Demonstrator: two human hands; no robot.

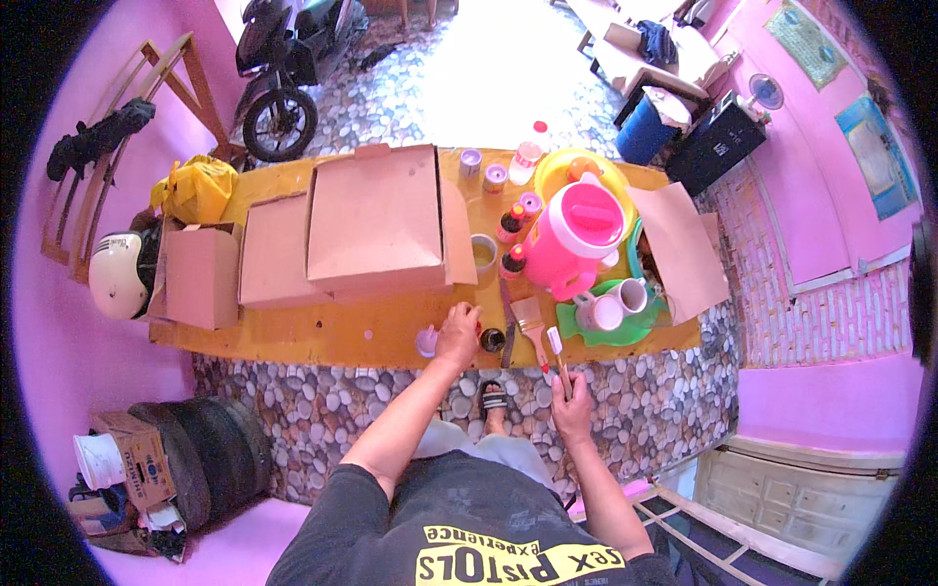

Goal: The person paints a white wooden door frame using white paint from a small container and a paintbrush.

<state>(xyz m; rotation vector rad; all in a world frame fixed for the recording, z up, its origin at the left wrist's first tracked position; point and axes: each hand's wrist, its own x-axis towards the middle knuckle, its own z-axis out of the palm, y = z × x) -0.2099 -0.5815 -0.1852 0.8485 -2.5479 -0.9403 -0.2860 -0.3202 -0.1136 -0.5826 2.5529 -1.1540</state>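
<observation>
My left hand [457, 335] is at the table's near edge, its fingers curled together. Right beside its fingertips is a small dark round jar or bottle [492, 340]. A bit of red shows between them, but I cannot make out what the fingers hold. On the hand's other side lies a small light purple piece [427, 340]. My right hand [572, 405] is closed around a thin stick-like tool with a white head [555, 340], held just off the table's near edge. A wide flat paintbrush [529, 314] with pale bristles lies close to that tool.
Cardboard boxes [376, 215] fill the table's left half. To the right stand a pink jug [576, 230], mugs [630, 295] on a green tray [635, 327], small dark bottles [513, 260] and a tape roll [484, 252]. A helmet [119, 275] sits at the left end.
</observation>
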